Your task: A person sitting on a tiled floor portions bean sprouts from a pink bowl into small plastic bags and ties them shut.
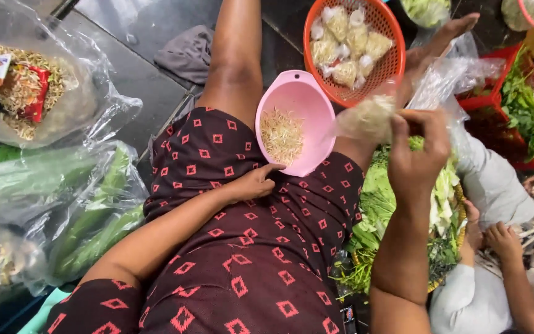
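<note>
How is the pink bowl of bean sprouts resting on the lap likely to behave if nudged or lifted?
The pink bowl looks like thin plastic with only a small heap of bean sprouts, so probably light. It sits tilted on the patterned cloth, steadied by the left hand, so it may tip or slide easily. The sprouts look loose and could spill.

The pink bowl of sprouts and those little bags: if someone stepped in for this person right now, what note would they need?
Left hand: rests on the lap, fingers touching the pink bowl's lower rim.
Right hand: raised, pinching a small clear bag of bean sprouts beside the bowl.
Bowl: tilted on the lap, a small heap of sprouts inside.
Done: several tied bags lie in the orange basket above.
Left: the held bag is not yet in the basket; sprouts remain in the bowl.
</note>
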